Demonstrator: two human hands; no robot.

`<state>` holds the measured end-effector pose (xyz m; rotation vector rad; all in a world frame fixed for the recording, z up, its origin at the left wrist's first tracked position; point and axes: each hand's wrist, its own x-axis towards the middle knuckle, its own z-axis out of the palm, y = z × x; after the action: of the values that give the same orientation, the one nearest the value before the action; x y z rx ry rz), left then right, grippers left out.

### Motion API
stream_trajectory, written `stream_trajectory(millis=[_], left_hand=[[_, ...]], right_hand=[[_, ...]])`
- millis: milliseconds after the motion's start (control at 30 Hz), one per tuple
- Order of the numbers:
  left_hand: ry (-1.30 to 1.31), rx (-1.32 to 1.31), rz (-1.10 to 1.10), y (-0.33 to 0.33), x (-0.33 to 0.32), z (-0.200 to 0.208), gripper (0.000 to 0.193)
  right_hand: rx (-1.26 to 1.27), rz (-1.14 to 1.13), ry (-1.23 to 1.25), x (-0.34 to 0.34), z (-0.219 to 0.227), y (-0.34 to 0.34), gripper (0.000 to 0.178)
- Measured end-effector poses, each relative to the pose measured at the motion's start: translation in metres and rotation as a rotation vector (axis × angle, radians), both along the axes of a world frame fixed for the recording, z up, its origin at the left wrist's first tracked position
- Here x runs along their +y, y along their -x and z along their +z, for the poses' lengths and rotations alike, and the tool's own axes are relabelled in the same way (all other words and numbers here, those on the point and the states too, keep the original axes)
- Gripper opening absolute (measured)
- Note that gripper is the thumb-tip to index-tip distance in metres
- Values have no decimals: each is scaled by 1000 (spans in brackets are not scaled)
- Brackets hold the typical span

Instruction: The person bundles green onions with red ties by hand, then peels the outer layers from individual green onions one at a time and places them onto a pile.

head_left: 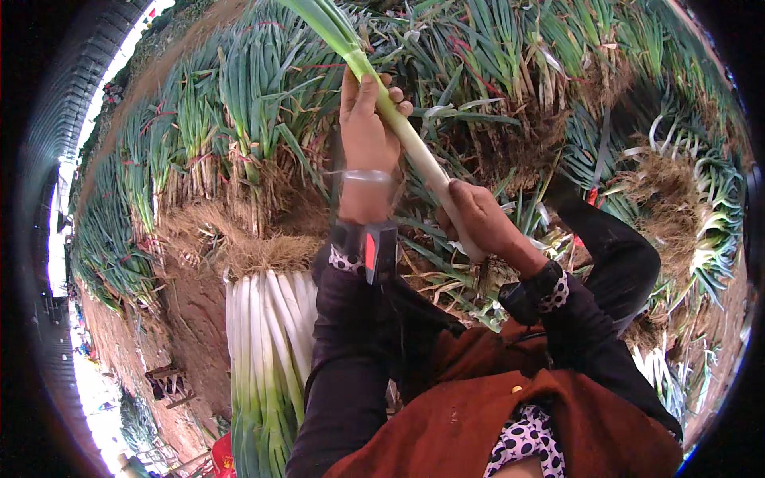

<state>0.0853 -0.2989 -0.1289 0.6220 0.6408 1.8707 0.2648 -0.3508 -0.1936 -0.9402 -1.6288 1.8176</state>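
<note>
A long green onion point(418, 147) slants across the upper middle, its green leaves up at the top edge and its white end low on the right. My left hand point(370, 127) is closed round the upper stalk, just under the leaves. Lower down, my right hand point(482, 219) grips the white part near the root end, which partly shows below the fist. Beside my left forearm lies a bundle of cleaned white-stalked onions point(271, 342), roots toward the far side and leaves toward me.
Tied bunches of unpeeled onions point(255, 103) stand along the far side and the left. A heap with tangled roots point(665, 195) lies at the right. Loose leaves litter the ground before my knees. At lower left are bare brown soil point(191, 319) and a red object point(222, 456).
</note>
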Motion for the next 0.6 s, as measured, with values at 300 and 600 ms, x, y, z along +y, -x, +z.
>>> stream_trajectory(millis=[300, 600], left_hand=[[-192, -180, -169, 6, 6, -9, 23], [-269, -193, -104, 29, 9, -9, 26]], right_hand=[[-3, -91, 100, 1, 3, -4, 35], [297, -576, 128, 3, -11, -7, 31]])
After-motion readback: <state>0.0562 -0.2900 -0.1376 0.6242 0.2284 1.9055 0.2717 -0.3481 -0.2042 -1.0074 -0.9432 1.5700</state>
